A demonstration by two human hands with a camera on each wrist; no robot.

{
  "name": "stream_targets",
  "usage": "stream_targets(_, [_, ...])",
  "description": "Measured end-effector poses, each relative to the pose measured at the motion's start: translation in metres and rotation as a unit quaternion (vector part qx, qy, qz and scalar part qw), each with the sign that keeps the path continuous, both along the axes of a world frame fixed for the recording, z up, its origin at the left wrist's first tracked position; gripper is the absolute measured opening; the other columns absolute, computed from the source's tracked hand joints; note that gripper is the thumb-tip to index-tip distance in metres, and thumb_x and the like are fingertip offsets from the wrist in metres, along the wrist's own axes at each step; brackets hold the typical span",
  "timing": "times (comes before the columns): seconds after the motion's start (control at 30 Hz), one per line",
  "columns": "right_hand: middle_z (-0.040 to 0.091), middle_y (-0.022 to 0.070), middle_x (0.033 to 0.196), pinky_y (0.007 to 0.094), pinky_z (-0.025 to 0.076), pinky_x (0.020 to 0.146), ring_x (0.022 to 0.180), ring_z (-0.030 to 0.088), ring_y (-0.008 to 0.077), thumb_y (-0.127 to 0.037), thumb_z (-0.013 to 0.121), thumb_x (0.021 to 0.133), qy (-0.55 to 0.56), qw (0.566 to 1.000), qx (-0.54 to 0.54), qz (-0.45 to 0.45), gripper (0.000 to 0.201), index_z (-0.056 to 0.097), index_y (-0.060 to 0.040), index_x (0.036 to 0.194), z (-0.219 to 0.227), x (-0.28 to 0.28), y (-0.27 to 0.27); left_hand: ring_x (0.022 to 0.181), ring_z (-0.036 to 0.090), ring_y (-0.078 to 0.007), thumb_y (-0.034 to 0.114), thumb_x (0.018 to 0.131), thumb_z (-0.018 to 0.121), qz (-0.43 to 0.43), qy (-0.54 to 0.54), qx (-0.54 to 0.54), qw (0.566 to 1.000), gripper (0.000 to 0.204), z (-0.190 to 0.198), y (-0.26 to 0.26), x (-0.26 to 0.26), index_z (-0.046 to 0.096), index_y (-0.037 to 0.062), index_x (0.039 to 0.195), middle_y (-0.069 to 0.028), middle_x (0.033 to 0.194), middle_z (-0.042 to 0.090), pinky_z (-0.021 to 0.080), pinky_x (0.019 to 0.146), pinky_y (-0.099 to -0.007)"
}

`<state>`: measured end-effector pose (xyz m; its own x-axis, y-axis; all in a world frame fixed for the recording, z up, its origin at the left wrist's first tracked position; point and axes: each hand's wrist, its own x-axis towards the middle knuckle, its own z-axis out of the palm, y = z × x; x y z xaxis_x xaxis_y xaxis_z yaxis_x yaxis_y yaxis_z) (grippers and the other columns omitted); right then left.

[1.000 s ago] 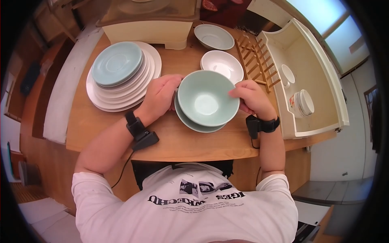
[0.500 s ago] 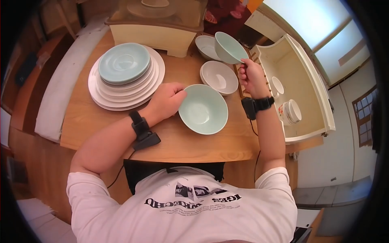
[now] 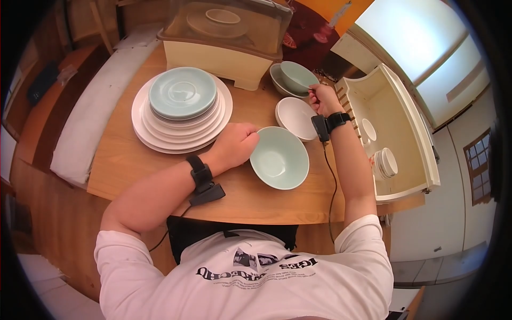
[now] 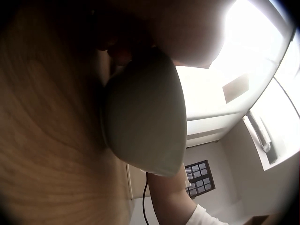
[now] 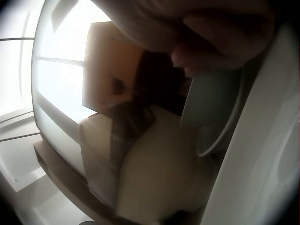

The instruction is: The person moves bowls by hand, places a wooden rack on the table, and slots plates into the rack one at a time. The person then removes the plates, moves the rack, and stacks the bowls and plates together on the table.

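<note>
My left hand (image 3: 234,144) grips the left rim of a pale green bowl (image 3: 280,160) at the front of the table. The outer side of this bowl (image 4: 145,115) fills the middle of the left wrist view. Farther back, my right hand (image 3: 324,100) pinches the rim of a second pale green bowl (image 3: 298,76), which is tilted over another bowl (image 3: 278,84) at the back right. Just in front of that pair are stacked white bowls (image 3: 297,118). In the right wrist view the pinched bowl (image 5: 213,93) shows below the fingers.
A tall stack of plates (image 3: 182,90), pale green over white, stands on the left. Behind it is a cream box with a translucent brown lid (image 3: 229,26). On the right, a cream bin (image 3: 402,128) on its side holds white cups (image 3: 386,162), beside a wooden rack (image 3: 344,101).
The right hand lifted the upper green bowl off the lower one, carried it to the back right and lowered it over the bowl there. The left hand stayed at the lower bowl's rim.
</note>
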<state>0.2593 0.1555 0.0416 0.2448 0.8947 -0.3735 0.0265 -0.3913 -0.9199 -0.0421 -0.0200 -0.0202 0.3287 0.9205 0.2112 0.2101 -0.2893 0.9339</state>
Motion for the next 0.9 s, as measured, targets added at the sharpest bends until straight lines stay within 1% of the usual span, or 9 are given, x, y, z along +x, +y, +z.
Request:
stream_targets(0.1, [0.053,-0.0046,0.065,0.0223,0.027,0.041,0.048,0.044,0.0048,-0.019,0.057,0.102,-0.022,0.999,-0.017,0.022,0.022,0.056,-0.0100,0.081,-0.002,0.002,0.005,0.070,0.068,-0.0391,0.020,0.092,0.051,0.004,0.007,0.028,1.000,0.035,-0.006,0.004,0.001,0.074,-0.0052,0.098,-0.0253,0.078,0.070,0.054,0.069,-0.0464])
stream_targets(0.23, [0.053,-0.0041,0.065,0.0226,0.028,0.041,0.048,0.044,0.0045,-0.020,0.058,0.103,-0.067,0.996,-0.040,0.036,0.025,0.056,-0.0095,0.081,-0.004,0.002,0.011,0.070,0.068,-0.0388,0.020,0.092,0.050,0.009,0.011,0.037,0.999,0.034,-0.004,0.002,0.001,0.073,-0.0054,0.094,-0.0254,0.078,0.070,0.053,0.069,-0.0470])
stream_targets(0.33, [0.051,-0.0052,0.062,0.0223,0.027,0.041,0.047,0.042,0.0039,-0.024,0.060,0.104,-0.078,0.991,-0.068,0.081,0.029,0.056,-0.0104,0.079,-0.003,0.005,0.009,0.049,0.058,-0.0132,0.014,0.098,0.049,-0.019,0.003,-0.006,1.000,0.035,-0.008,0.005,0.000,0.073,-0.0063,0.113,-0.0084,0.070,0.067,0.048,0.048,-0.0292])
stream_targets(0.43, [0.050,-0.0049,0.060,0.0240,0.028,0.040,0.046,0.042,0.0055,-0.033,0.062,0.104,-0.106,0.987,-0.055,0.107,0.035,0.057,-0.0095,0.079,0.002,0.004,0.002,0.049,0.058,-0.0136,0.014,0.098,0.049,-0.021,-0.024,0.006,0.999,0.034,-0.008,0.004,0.001,0.073,-0.0067,0.111,-0.0084,0.070,0.067,0.048,0.048,-0.0295])
stream_targets(0.53, [0.050,-0.0026,0.058,0.0274,0.028,0.038,0.044,0.042,0.0082,-0.040,0.062,0.103,-0.197,0.977,0.006,0.085,0.043,0.057,-0.0076,0.075,0.006,-0.003,-0.013,0.049,0.058,-0.0138,0.014,0.098,0.049,-0.027,-0.018,-0.064,0.997,0.033,0.000,-0.001,-0.001,0.073,-0.0065,0.107,-0.0082,0.069,0.067,0.048,0.048,-0.0295])
stream_targets(0.63, [0.048,-0.0014,0.054,0.0266,0.026,0.035,0.039,0.041,0.0095,-0.043,0.063,0.102,-0.220,0.967,0.061,0.111,0.047,0.056,-0.0067,0.073,0.021,-0.023,-0.056,0.048,0.058,-0.0137,0.014,0.098,0.049,-0.026,-0.024,-0.034,0.999,0.032,-0.001,0.000,-0.001,0.073,-0.0065,0.104,-0.0080,0.069,0.067,0.048,0.047,-0.0291])
stream_targets(0.73, [0.051,0.0019,0.051,0.0270,0.030,0.035,0.037,0.044,0.0105,-0.044,0.064,0.101,-0.335,0.913,0.009,0.233,0.051,0.058,-0.0048,0.069,0.044,-0.043,-0.111,0.048,0.058,-0.0134,0.014,0.098,0.049,-0.027,-0.006,-0.071,0.997,0.032,-0.003,0.002,-0.002,0.073,-0.0068,0.104,-0.0079,0.069,0.066,0.047,0.047,-0.0286])
stream_targets(0.8, [0.054,0.0035,0.050,0.0276,0.033,0.036,0.037,0.047,0.0114,-0.045,0.066,0.100,-0.336,0.887,-0.050,0.313,0.053,0.061,-0.0033,0.067,0.044,-0.041,-0.135,0.048,0.058,-0.0131,0.014,0.098,0.049,-0.027,-0.014,-0.075,0.997,0.032,-0.002,0.000,-0.002,0.072,-0.0069,0.104,-0.0078,0.069,0.066,0.047,0.047,-0.0284])
stream_targets(0.9, [0.055,0.0040,0.052,0.0282,0.036,0.037,0.038,0.049,0.0117,-0.041,0.067,0.099,-0.344,0.839,-0.077,0.414,0.052,0.065,0.0004,0.069,0.041,-0.034,-0.162,0.049,0.058,-0.0127,0.015,0.099,0.049,-0.028,-0.017,-0.081,0.996,0.032,-0.004,0.001,-0.002,0.072,-0.0069,0.104,-0.0074,0.069,0.066,0.047,0.046,-0.0280])
